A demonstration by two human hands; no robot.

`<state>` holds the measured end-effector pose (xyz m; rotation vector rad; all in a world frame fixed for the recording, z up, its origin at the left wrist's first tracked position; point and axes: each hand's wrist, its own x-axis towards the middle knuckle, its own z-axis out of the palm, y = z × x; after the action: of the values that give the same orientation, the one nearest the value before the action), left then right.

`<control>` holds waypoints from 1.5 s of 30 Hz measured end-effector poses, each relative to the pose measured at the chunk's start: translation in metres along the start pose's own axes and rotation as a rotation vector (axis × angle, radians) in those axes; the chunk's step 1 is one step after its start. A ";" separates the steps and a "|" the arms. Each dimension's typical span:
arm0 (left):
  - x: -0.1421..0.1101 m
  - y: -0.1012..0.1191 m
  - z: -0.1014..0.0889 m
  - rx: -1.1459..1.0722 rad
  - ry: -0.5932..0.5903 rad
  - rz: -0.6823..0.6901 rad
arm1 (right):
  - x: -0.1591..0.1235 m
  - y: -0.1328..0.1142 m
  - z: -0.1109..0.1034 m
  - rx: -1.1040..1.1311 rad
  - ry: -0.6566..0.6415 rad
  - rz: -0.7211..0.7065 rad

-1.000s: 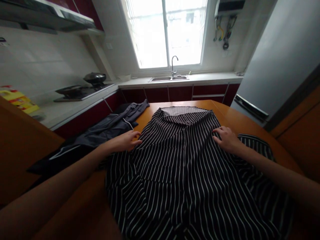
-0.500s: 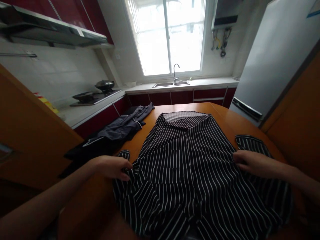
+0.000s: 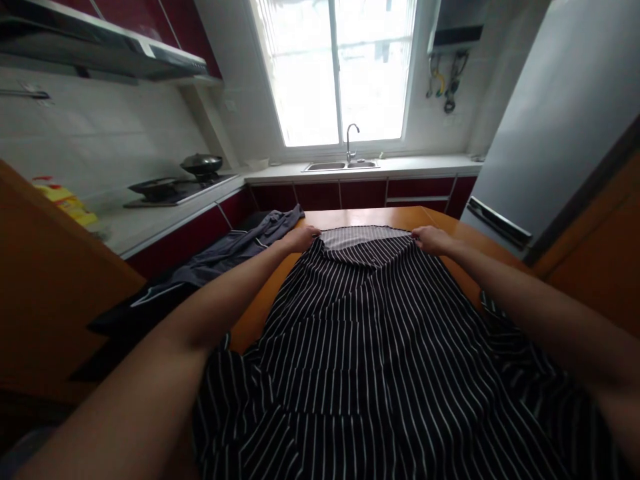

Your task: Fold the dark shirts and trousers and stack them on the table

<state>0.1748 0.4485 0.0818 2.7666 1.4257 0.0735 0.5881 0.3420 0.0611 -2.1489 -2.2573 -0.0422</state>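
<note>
A black shirt (image 3: 350, 347) with white stripes is lying spread across the middle and bottom of the frame, its far edge reaching the centre and its near part running out of the frame at the bottom. Along that far edge the paler inner side is showing. The left hand (image 3: 303, 238) is pinching the edge's left corner, left of the frame's centre; the right hand (image 3: 431, 240) is pinching the right corner, right of centre. The table (image 3: 460, 248) is carrying the shirt and is showing beyond and beside it. To the left of centre, dark clothes (image 3: 220, 253) are lying in a heap, near the left hand.

Farther out, a counter (image 3: 425, 162) is running across the upper middle, holding a sink (image 3: 304, 168) with a tap (image 3: 349, 143) rising behind it, below a bright window (image 3: 310, 80). On the left, a pan (image 3: 153, 189) and a lidded wok (image 3: 201, 165) are sitting on the stove (image 3: 185, 195), with a hood (image 3: 145, 50) hanging at upper left. A yellow bottle (image 3: 67, 202) is standing at the left edge. A fridge (image 3: 540, 127) is filling the upper right.
</note>
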 end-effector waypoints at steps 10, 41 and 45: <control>0.060 -0.048 0.019 -0.127 -0.374 -0.018 | 0.064 0.049 0.051 0.069 -0.056 0.006; 0.052 -0.080 0.002 0.207 0.163 -0.450 | 0.092 0.080 0.029 0.024 0.162 0.353; 0.061 -0.064 0.022 0.218 -0.002 -0.457 | 0.096 0.052 0.037 0.013 0.036 0.273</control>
<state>0.1588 0.5351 0.0584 2.5052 2.1370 -0.1022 0.6353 0.4414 0.0274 -2.4055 -1.9199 -0.0592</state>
